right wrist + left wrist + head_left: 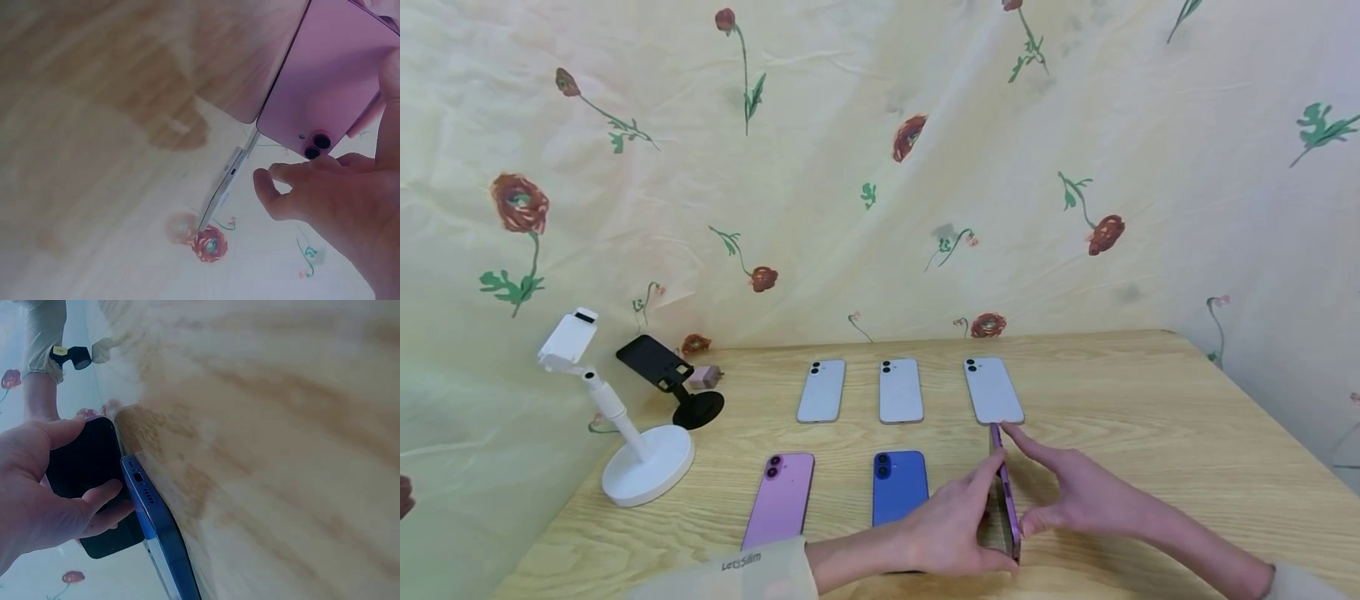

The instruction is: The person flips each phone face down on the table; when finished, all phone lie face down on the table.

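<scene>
Both hands hold a pink smartphone (1008,493), which stands on its long edge on the table. My left hand (951,521) grips it from the screen side, with the thumb at the near end; the dark screen (94,469) shows in the left wrist view. Around its back my right hand (1078,487) has the index finger at the far end and the thumb near the close end. The pink back (331,69) and two lenses appear in the right wrist view. Just left lies a blue smartphone (900,487), partly hidden by my left hand. Another pink smartphone (780,497) lies farther left.
Three white smartphones, left (822,392), middle (900,392) and right (994,390), lie in a back row. A white phone stand (647,467), a black phone stand (698,409) and a small pink charger (705,377) stand at left. Flowered cloth (850,167) hangs behind the wooden table (1120,392).
</scene>
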`<action>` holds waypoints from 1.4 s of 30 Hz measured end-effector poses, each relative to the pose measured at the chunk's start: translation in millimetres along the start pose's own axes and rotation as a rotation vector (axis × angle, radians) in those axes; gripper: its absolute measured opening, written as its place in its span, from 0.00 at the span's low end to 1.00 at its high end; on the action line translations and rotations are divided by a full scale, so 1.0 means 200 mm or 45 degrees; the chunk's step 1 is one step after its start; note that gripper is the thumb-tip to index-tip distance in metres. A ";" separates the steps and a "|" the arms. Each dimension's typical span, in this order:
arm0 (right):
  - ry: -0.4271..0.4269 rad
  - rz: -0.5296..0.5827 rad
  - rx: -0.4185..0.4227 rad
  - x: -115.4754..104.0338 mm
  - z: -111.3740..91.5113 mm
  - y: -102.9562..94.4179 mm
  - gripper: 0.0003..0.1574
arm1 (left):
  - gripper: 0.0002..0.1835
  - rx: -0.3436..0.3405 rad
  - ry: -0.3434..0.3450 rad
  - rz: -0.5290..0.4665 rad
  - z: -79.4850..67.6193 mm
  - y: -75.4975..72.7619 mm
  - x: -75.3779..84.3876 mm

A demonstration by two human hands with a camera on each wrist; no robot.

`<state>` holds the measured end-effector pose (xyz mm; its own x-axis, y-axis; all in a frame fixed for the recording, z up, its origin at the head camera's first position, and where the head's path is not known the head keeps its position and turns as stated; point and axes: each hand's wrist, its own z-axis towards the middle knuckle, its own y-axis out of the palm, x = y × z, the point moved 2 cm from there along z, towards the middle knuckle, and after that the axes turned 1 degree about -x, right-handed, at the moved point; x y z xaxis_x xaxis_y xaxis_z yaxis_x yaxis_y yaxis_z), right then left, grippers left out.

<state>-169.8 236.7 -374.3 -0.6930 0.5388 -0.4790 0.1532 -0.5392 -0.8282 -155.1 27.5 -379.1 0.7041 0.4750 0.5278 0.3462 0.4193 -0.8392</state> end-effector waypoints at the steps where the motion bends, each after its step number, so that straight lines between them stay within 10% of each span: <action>1: -0.004 0.012 -0.026 0.00 0.00 0.00 0.75 | 0.62 -0.007 -0.006 -0.010 0.00 0.00 0.00; 12: 0.057 0.067 -0.230 0.00 0.00 0.03 0.73 | 0.60 -0.047 -0.054 -0.093 -0.03 -0.03 -0.01; 42: -0.056 -0.046 -0.171 0.02 -0.01 0.04 0.71 | 0.57 0.006 -0.076 -0.077 -0.04 -0.01 -0.01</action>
<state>-169.4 235.2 -383.8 -0.7296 0.5256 -0.4375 0.2185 -0.4270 -0.8775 -152.3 20.0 -379.9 0.6438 0.4937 0.5846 0.3843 0.4520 -0.8050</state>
